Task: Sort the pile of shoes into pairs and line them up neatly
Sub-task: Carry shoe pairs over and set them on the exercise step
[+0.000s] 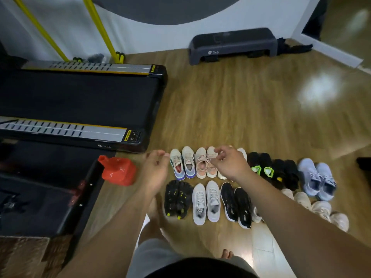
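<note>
Shoes, from the head view, stand in two rows on the floor [220, 109] ahead of you, toes pointing away. Counted, the far row has six pairs: white-and-blue pair [183, 163], pink pair [202, 167], a white pair [243, 153] mostly hidden behind your wrist, black-and-green pair [261, 165], plain black pair [287, 173] and lilac pair [317, 179]. The near row has three pairs – black-and-yellow pair [176, 199], grey pair [206, 201] and black-and-white pair [235, 203]. After them come the cream shoes [321, 209], at least four, trailing off to the right less squarely; your forearm may hide more.

Your right grip [226, 159] hovers over the pink pair's right shoe with fingers curled and thumb close to forefinger. A lace lies by the fingertips, but I cannot tell whether you are pinching it. Your left grip [155, 163] hangs loosely curled just left of the white-and-blue pair, with nothing in it that shows.

The pink pair's long axis runs straight away from you, so the right grip is the nearer one. The cream shoes also lie on your right – that end looks like what is left to square up.
</note>
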`<state>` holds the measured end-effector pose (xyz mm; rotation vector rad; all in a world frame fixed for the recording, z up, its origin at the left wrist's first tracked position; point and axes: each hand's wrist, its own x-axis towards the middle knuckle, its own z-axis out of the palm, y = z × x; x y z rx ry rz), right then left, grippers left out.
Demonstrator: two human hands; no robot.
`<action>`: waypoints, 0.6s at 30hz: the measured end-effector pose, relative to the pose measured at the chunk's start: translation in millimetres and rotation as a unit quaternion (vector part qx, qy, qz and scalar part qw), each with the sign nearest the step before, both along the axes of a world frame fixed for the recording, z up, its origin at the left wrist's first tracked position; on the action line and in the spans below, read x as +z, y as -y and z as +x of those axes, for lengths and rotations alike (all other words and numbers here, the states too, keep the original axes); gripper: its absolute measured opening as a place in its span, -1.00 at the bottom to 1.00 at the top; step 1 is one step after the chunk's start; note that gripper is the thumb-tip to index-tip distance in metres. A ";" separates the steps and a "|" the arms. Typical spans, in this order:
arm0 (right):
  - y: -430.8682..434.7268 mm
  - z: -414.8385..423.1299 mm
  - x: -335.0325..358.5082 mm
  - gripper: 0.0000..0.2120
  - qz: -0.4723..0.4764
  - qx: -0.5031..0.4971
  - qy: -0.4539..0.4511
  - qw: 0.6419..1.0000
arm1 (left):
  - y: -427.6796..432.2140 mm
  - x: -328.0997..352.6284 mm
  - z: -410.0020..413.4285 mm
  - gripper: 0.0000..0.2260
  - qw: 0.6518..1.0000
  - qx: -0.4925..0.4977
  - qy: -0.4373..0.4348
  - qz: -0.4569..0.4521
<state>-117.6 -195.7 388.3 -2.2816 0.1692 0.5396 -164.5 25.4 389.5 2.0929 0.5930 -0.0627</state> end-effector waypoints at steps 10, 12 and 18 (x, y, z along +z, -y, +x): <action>-102.6 67.2 -29.4 -0.55 -0.115 -0.025 -0.131 0.984 | -107.3 -48.3 140.4 -0.72 0.980 -0.065 -0.152 -0.109; -106.8 75.1 -29.2 -0.57 -0.122 -0.032 -0.125 0.984 | -107.4 -52.3 157.9 -0.70 0.975 -0.083 -0.173 -0.116; -115.9 106.9 -58.6 -0.56 -0.090 -0.018 -0.141 0.986 | -113.7 -68.8 179.6 -0.77 0.978 -0.086 -0.167 -0.094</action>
